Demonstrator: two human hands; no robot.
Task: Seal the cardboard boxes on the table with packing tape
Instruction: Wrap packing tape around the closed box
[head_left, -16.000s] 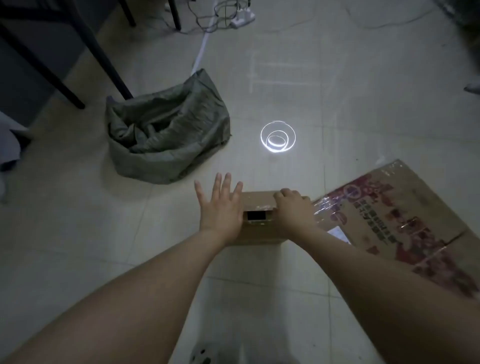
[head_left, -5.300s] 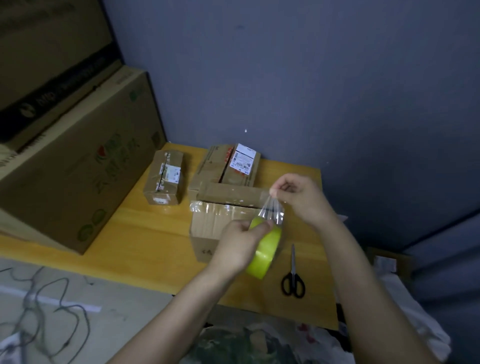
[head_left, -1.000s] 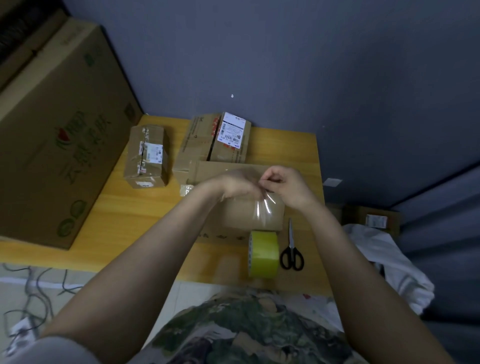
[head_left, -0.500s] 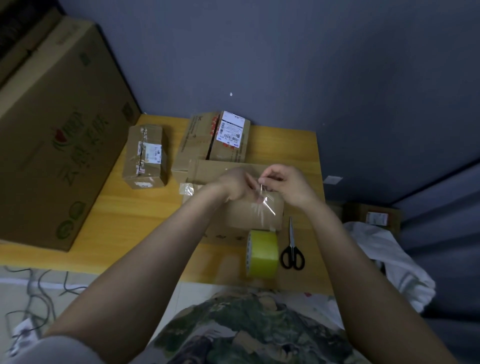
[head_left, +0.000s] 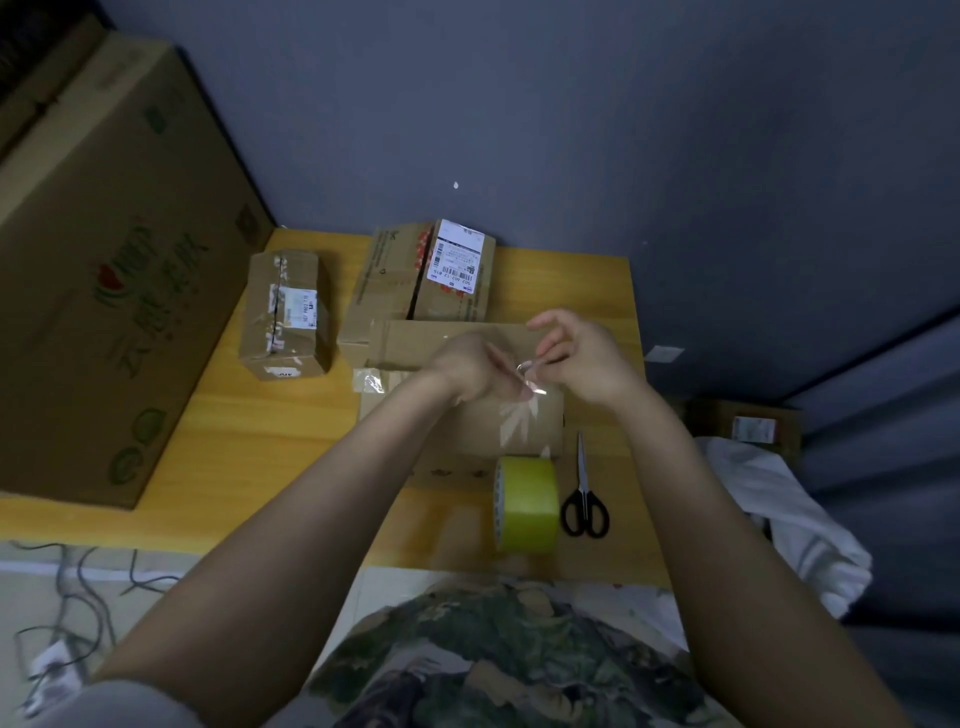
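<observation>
- Three small cardboard boxes on surface (head_left: 270, 431): left box (head_left: 283, 312), back box (head_left: 426, 275), front box (head_left: 483, 431); one large carton (head_left: 104, 249) at left.
- One tape roll (head_left: 527, 501), yellow-green, standing on edge just before front box, core axis left-right; one scissors (head_left: 584, 493) just right of it, blades toward wall.
- Front box: brown, long axis left-right, shiny tape on right end.
- Left hand (head_left: 467, 369) and right hand (head_left: 582, 364) both pinch a clear tape strip (head_left: 530, 382) above it.

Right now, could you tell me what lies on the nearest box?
Clear tape glints on the box; the left hand and right hand, pinching its end, cover the middle.
</observation>
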